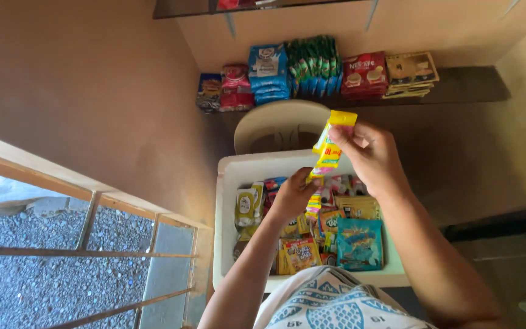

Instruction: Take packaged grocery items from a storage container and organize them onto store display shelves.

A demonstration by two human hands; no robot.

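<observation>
Both hands pinch a yellow strip (330,146) — right hand (369,155) at its top, left hand (293,194) lower — above the bin's (229,176) near-full middle.

The person's bare forearms (257,262) extend from a white garment (330,304) with blue scale-like patterning.

Snack packs (318,73) on shelf (464,85); plastic chair (278,122); window grille (86,250).

Strip of yellow sachets (330,146): small joined packets, bright yellow with pink and red print. Hanging near-vertical, slightly tilted, top end uppermost, lower end trailing down. Being held above the white box (229,176) of assorted snack packets, pinched at top and bottom.
</observation>
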